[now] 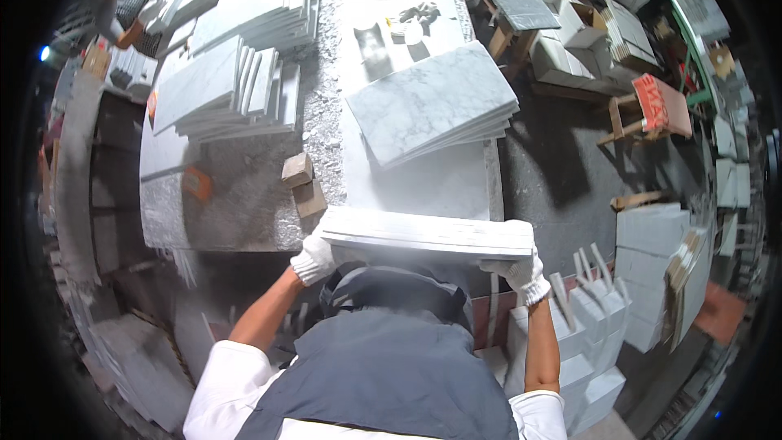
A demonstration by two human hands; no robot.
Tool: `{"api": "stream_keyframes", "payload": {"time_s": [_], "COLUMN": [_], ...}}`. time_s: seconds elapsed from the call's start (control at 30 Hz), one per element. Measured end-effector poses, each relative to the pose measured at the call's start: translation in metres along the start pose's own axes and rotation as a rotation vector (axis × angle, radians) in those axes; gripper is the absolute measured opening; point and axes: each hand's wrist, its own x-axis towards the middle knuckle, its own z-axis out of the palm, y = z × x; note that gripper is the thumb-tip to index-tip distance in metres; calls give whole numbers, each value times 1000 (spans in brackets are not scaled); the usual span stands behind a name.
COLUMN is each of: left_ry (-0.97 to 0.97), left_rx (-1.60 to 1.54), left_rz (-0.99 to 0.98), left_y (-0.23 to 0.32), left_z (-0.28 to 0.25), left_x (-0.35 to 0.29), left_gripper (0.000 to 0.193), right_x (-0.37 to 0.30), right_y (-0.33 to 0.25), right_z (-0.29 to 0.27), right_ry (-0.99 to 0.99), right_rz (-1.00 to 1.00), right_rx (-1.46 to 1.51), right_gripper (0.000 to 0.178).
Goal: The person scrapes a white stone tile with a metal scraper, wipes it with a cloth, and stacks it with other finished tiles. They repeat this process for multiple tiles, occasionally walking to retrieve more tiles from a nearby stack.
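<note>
A stack of white marble tiles (428,231) is held on edge at the table's near edge, in front of my body. My left hand (313,261), in a white knit glove, grips its left end. The right end is in my right hand (524,265), gloved the same way. Fingers of both hands are partly hidden behind and under the stack. Just beyond it, several grey-veined marble tiles (436,102) lie slightly fanned on the white worktable (419,187). Left of the held stack, a small beige block (298,169) rests at the dusty table surface.
More marble tiles (204,85) lean in piles at the left. A co-worker (130,0) handles pieces at the far left. Gloves (419,12) and a bottle lie far back. To the right stand strapped tile packs (582,318), a stool with an orange-red cover (661,106) and cartons (582,24).
</note>
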Motion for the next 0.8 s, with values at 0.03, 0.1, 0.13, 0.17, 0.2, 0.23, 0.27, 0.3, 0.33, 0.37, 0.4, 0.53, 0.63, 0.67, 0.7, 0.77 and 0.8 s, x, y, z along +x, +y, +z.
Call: {"api": "stream_keyframes", "payload": {"time_s": [0.03, 0.1, 0.13, 0.17, 0.2, 0.23, 0.27, 0.3, 0.33, 0.37, 0.4, 0.53, 0.63, 0.67, 0.7, 0.77, 0.8], "left_ry": [-30, 105, 156, 212, 241, 274, 315, 351, 376, 363, 346, 367, 427, 470, 364, 373, 343], "left_rx": [342, -191, -397, -600, -871, -709, -504, -296, 26, -530, -1062, -1408, -1173, -1060, -751, -47, 37], "left_rz": [157, -118, -142, -160, -130, -74, -27, 16, 123, -163, -420, -750, -744, -686, -462, -26, -50], "left_y": [-5, -11, -15, -20, -24, -27, -31, -33, -34, -35, -33, -9, 4, 7, 8, 10, 11], "left_z": [-2, 9, 14, 20, 27, 32, 36, 37, 37, 35, 33, 32, 35, 37, 35, 32, 29], "left_x": [7, 15, 19, 23, 25, 29, 33, 37, 41, 49, 55, 65, 58, 53, 48, 38, 32], "left_gripper": [62, 64, 61, 59, 50, 48, 46, 44, 44, 42, 40, 36, 42, 43, 48, 73, 82], "right_x": [21, 51, 62, 73, 85, 97, 108, 119, 126, 132, 137, 133, 121, 118, 114, 111, 112], "right_y": [6, 12, 15, 16, 17, 17, 16, 15, 13, 11, 10, 14, 32, 39, 44, 51, 53], "right_z": [-8, -14, -20, -22, -23, -23, -23, -22, -21, -20, -18, -13, -10, -11, -8, -7, -7], "right_ry": [-11, -55, -33, -37, -29, -31, -77, -121, -97, -73, -45, 48, -121, -158, -99, -26, -10], "right_rz": [-100, -81, 67, 146, 140, 75, 56, 34, -18, -107, -120, -198, 112, 154, 93, -94, -217], "right_rx": [-116, -224, -45, 157, 182, 183, 202, 219, 193, 131, 139, 157, 352, 383, 357, 230, 124], "right_gripper": [63, 67, 68, 70, 71, 71, 70, 69, 46, 28, 28, 26, 66, 79, 80, 76, 70]}}
